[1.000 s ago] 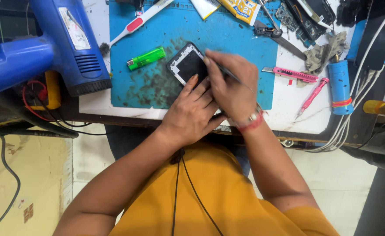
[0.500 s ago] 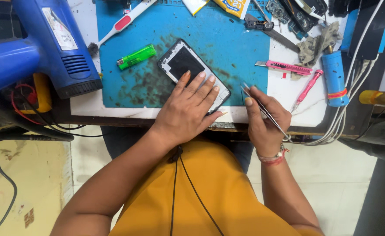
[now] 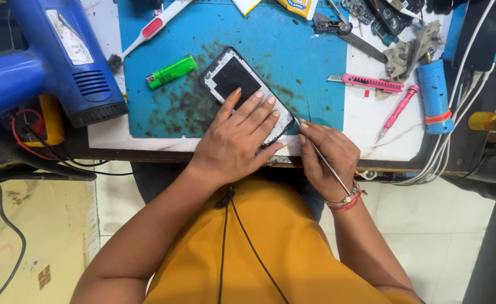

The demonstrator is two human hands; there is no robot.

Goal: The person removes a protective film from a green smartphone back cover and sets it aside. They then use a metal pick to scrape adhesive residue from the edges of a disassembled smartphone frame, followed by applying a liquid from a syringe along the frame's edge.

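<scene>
Blue work mat (image 3: 293,50) covers the bench, and on it lies the phone (image 3: 242,93), slanted toward the near edge. Left hand (image 3: 239,141) presses flat on its near end, fingers spread. Right hand (image 3: 324,157), just to the right, pinches thin metal tweezers (image 3: 322,159), tip at the phone's near-right edge. Green lighter (image 3: 171,71) sits left of the phone.

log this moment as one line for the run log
left hand: flat on phone | right hand: holds thin metal tool, tip at phone's edge | phone: on blue mat | nearby: green lighter
</scene>
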